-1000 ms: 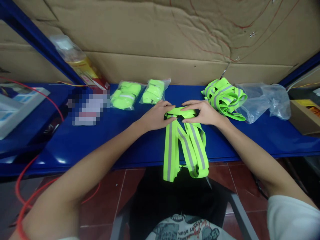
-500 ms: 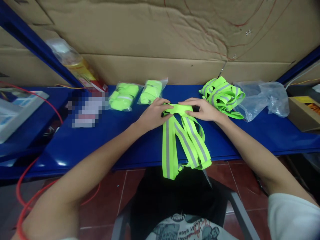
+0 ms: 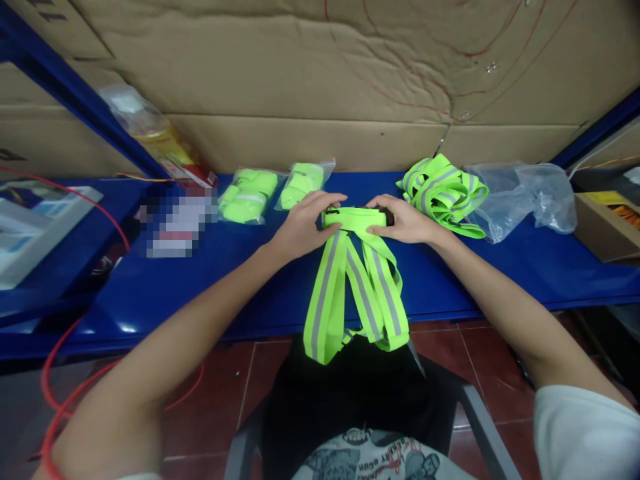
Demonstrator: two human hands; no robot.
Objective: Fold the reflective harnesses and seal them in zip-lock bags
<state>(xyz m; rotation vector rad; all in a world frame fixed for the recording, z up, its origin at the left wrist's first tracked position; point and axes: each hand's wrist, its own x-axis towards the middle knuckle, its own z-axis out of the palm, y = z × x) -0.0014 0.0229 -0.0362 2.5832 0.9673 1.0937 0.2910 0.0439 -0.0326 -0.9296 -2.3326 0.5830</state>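
Note:
A neon yellow-green reflective strap vest [image 3: 325, 293] with grey stripes hangs between my hands, its upper part folded into a flat band. My left hand [image 3: 307, 223] holds the band's left end, thumb on the near face and index finger lifted above it. The right end lies in the grip of my right hand [image 3: 407, 220], thumb in front. Long strap loops drop from the band over the table's front edge, toward my lap. Part of a small black buckle shows beside my left fingers.
Two bagged neon bundles, a left one [image 3: 247, 197] and a right one [image 3: 303, 183], lie at the back. Farther right are a loose reflective strap pile [image 3: 443, 190], a clear plastic bag [image 3: 525, 200] and a cardboard box [image 3: 603, 230]. A bottle [image 3: 160, 140] stands back left on the blue table [image 3: 200, 287].
The hanging strap loops have swung left and spread. My left fingers have lifted and loosened a little around the band, while my right hand has barely moved.

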